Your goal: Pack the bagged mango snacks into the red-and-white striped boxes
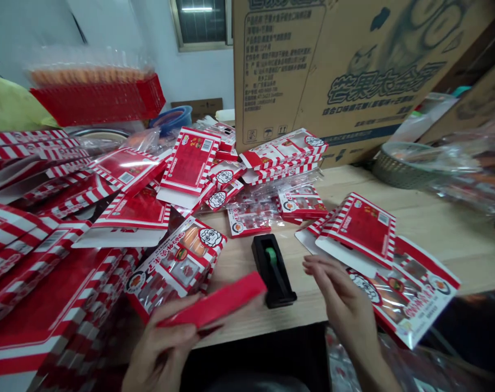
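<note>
Gripped in my left hand (165, 340) is a red box (226, 298), tilted with its narrow plain red side toward me and slightly blurred. My right hand (345, 302) is raised with fingers stretched out, holding nothing. It hovers just left of a small pile of red and white boxes (364, 228); I cannot tell whether it touches them. Between the hands stands a black tape dispenser (275, 272) with a green core. Behind the held box lies a windowed box (179, 261) with sweets showing through its film.
Stacks of striped boxes (47, 294) fill the left side, with more boxes heaped behind. A large cardboard carton (280, 71) stands at the back. A grey-green basket (400, 169) sits back right; a blue basin (171, 120) is back left. The table's front edge runs below my hands.
</note>
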A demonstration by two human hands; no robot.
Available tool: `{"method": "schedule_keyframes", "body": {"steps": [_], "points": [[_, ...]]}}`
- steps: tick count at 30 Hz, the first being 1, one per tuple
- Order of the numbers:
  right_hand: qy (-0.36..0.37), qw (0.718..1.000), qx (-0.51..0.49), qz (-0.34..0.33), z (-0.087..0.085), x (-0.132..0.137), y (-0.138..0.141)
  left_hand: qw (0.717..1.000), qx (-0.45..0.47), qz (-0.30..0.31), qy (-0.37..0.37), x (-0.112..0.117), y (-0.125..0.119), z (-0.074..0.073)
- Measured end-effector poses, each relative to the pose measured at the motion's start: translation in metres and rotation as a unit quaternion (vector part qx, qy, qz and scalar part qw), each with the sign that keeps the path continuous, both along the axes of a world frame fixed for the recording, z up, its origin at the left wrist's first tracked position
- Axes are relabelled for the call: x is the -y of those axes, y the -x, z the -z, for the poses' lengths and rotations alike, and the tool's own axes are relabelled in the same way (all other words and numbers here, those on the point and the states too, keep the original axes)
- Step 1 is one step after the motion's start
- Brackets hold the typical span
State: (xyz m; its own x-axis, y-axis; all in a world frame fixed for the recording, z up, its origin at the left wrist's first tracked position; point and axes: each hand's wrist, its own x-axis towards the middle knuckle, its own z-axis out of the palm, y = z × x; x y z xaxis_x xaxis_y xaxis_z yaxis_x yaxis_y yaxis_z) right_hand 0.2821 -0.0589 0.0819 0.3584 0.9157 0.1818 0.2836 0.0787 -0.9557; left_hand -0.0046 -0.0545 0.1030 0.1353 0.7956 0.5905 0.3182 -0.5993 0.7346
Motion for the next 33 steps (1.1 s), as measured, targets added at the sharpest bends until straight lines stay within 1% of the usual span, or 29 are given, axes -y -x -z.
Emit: {"method": "schedule_keyframes", "body": {"steps": [1,2,3,5,6,8,10,11,13,16,18,20,22,23,24,26,28,30,31,32,33], "points": [[0.04,0.998,0.009,0.056,0.01,-0.003,-0.003,0.999,0.0,-0.041,-0.015,0.001,0.0,0.003],[0.078,0.994,0.012,0.071,0.019,-0.006,-0.004,0.997,-0.005,-0.069,-0.03,0.002,-0.001,0.006],[0.106,0.993,0.005,0.058,0.026,-0.007,-0.003,0.995,-0.016,-0.083,-0.043,0.002,-0.003,0.007],[0.136,0.99,-0.014,0.019,0.036,-0.004,0.001,0.994,-0.055,-0.075,-0.065,0.002,-0.01,0.007],[0.148,0.989,-0.028,0.004,0.038,0.0,0.003,0.993,-0.074,-0.061,-0.075,0.002,-0.014,0.007],[0.167,0.982,-0.09,-0.016,0.039,0.011,0.007,0.991,-0.097,-0.041,-0.083,0.002,-0.023,0.005],[0.177,0.972,-0.15,-0.035,0.04,0.022,0.01,0.992,-0.092,-0.042,-0.075,0.002,-0.029,0.003],[0.181,0.971,-0.155,-0.036,0.041,0.027,0.011,0.993,-0.084,-0.05,-0.069,0.003,-0.03,0.003],[0.187,0.976,-0.111,-0.013,0.047,0.031,0.015,0.993,-0.072,-0.063,-0.066,0.003,-0.032,0.003],[0.192,0.98,-0.046,0.029,0.059,0.028,0.02,0.993,-0.075,-0.065,-0.071,0.005,-0.033,0.003],[0.192,0.98,-0.04,0.03,0.065,0.024,0.019,0.993,-0.078,-0.066,-0.065,0.007,-0.033,0.002],[0.197,0.979,-0.038,0.02,0.066,0.023,0.013,0.992,-0.081,-0.07,-0.059,0.009,-0.033,0.002],[0.204,0.978,-0.041,0.006,0.058,0.026,0.005,0.991,-0.097,-0.056,-0.068,0.011,-0.033,0.0],[0.208,0.977,-0.047,-0.003,0.05,0.029,0.003,0.991,-0.107,-0.047,-0.073,0.012,-0.033,-0.002],[0.211,0.975,-0.063,-0.014,0.04,0.033,0.002,0.989,-0.116,-0.04,-0.077,0.012,-0.033,-0.004],[0.209,0.968,-0.132,-0.049,0.016,0.04,0.008,0.986,-0.139,-0.033,-0.084,0.013,-0.033,-0.008],[0.198,0.944,-0.238,-0.113,-0.01,0.045,0.023,0.98,-0.173,-0.019,-0.096,0.012,-0.034,-0.014],[0.2,0.908,-0.314,-0.191,-0.033,0.044,0.042,0.972,-0.207,0.012,-0.112,0.012,-0.038,-0.02],[0.21,0.893,-0.331,-0.22,-0.041,0.042,0.052,0.968,-0.218,0.025,-0.118,0.012,-0.04,-0.023],[0.222,0.885,-0.336,-0.234,-0.048,0.039,0.06,0.966,-0.226,0.033,-0.119,0.012,-0.043,-0.026],[0.231,0.885,-0.329,-0.233,-0.052,0.037,0.066,0.965,-0.23,0.039,-0.115,0.011,-0.045,-0.028]]}}
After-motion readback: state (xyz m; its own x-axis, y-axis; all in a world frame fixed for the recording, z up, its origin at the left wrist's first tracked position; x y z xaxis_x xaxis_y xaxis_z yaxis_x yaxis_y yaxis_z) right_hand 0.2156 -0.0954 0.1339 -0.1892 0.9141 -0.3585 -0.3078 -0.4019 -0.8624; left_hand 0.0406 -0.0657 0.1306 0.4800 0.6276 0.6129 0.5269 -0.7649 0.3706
